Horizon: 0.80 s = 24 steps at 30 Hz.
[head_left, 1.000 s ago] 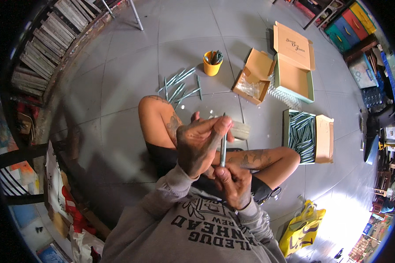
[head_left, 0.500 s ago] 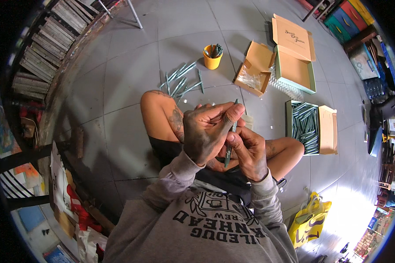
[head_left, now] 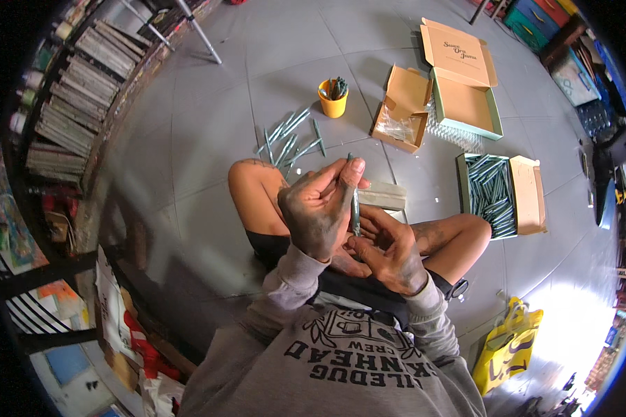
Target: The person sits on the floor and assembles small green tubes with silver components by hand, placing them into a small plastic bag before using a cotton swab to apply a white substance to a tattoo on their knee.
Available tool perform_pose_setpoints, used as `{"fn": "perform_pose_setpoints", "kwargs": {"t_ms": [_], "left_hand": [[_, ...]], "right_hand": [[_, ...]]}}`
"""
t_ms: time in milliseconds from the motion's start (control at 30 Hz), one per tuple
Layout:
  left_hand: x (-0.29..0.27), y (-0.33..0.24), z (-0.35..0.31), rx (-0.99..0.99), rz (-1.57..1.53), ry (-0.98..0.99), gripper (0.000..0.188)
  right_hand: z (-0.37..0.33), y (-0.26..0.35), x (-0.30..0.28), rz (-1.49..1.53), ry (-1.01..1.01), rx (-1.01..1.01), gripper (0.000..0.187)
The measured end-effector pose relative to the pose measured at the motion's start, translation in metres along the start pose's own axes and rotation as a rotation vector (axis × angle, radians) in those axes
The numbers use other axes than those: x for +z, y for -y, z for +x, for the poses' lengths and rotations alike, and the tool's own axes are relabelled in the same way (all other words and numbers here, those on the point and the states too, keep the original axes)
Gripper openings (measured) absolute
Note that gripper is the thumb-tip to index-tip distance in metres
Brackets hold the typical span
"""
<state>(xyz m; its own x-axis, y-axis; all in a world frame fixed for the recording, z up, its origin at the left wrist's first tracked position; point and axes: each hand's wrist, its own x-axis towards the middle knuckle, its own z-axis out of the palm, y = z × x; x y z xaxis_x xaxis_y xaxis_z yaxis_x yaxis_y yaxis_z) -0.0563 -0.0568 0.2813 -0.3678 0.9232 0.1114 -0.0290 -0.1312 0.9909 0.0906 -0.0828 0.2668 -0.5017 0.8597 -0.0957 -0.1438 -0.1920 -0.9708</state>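
Observation:
A slim dark green pen [head_left: 355,217] stands nearly upright between my hands, above my crossed legs. My left hand [head_left: 316,212] grips its upper part, the thumb pressed along it near the top end. Lower down, the thumb and fingers of my right hand [head_left: 391,256] pinch the pen near its bottom end. Grey smudges mark both hands. Just beyond them on the floor lies a pale, flat rectangular thing [head_left: 386,196], partly hidden by my fingers. Several similar green pens [head_left: 286,142] lie loose beyond my left knee.
A yellow cup [head_left: 333,105] holding dark pens stands ahead. To its right are a small open carton [head_left: 400,121] with clear plastic pieces and a larger open box [head_left: 464,104]. An open box of green pens [head_left: 490,198] sits beyond my right knee; a yellow bag [head_left: 511,347] lies nearer.
Both hands have shifted slightly left with the pen, which now stands more upright. My right hand has moved down to the pen's lower end. The pale flat thing shows more.

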Motion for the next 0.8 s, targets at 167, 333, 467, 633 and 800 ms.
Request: {"fn": "perform_pose_setpoints", "kwargs": {"t_ms": [167, 333, 467, 633, 800], "left_hand": [[0.002, -0.014, 0.0, -0.014, -0.099, -0.121, 0.027], [0.009, -0.022, -0.001, 0.091, -0.125, -0.2, 0.026], [0.008, -0.03, -0.004, 0.088, -0.09, -0.195, 0.026], [0.003, -0.013, 0.001, 0.182, 0.063, -0.313, 0.039], [0.0, -0.021, -0.005, 0.151, -0.038, -0.175, 0.046]], "right_hand": [[-0.004, 0.007, 0.003, -0.068, -0.149, -0.031, 0.049], [-0.004, 0.009, 0.01, -0.338, -0.289, -0.135, 0.044], [-0.007, 0.008, 0.011, -0.48, -0.342, -0.33, 0.026], [-0.01, -0.002, 0.019, -0.571, -0.392, -0.477, 0.022], [-0.012, 0.005, 0.022, -0.548, -0.495, -0.497, 0.015]]}}
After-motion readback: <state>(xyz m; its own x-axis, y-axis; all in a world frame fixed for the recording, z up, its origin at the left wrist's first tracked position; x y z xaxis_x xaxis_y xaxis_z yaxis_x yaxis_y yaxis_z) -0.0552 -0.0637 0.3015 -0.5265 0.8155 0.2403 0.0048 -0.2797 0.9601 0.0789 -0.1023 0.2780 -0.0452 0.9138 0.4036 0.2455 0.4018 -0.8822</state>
